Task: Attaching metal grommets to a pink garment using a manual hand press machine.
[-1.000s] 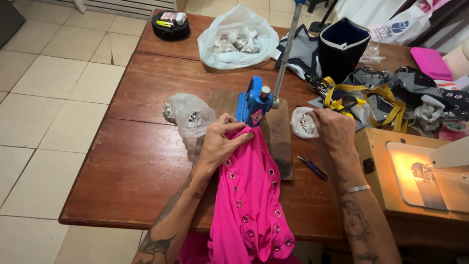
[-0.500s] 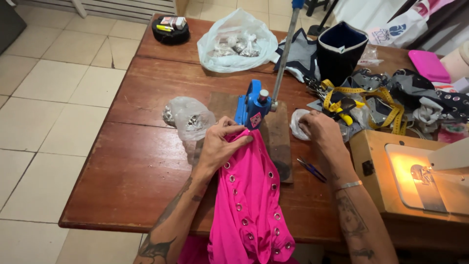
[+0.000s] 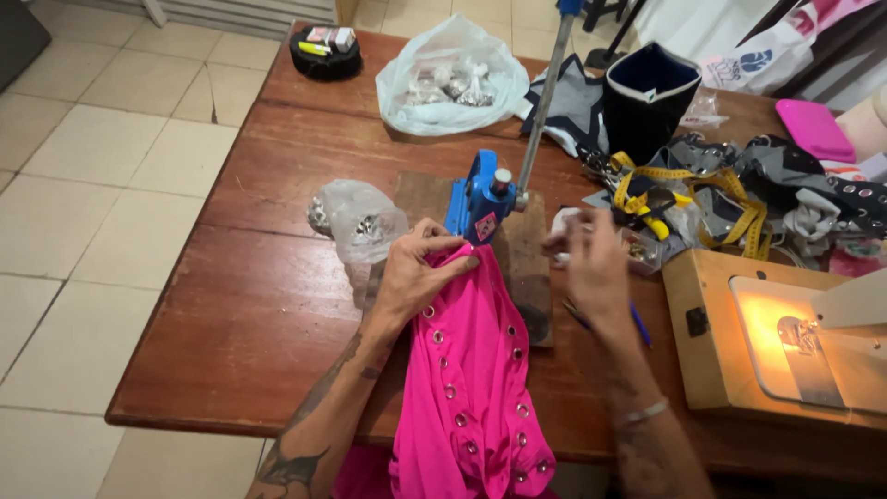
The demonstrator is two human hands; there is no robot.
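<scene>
Hands pinch smooth pink eyeleted fabric beside blue metal press.

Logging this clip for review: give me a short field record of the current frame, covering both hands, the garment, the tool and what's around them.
left hand: left hand pressing the pink garment at the blue hand press
right hand: right hand, blurred, by a small clear bag; grip cannot be told
garment: studded with metal eyelets, hanging over the table edge
press: on a wooden board, long lever upright
surface: brown wooden table
nearby: yellow tape measure, lit sewing machine, clear bag of metal parts
</scene>
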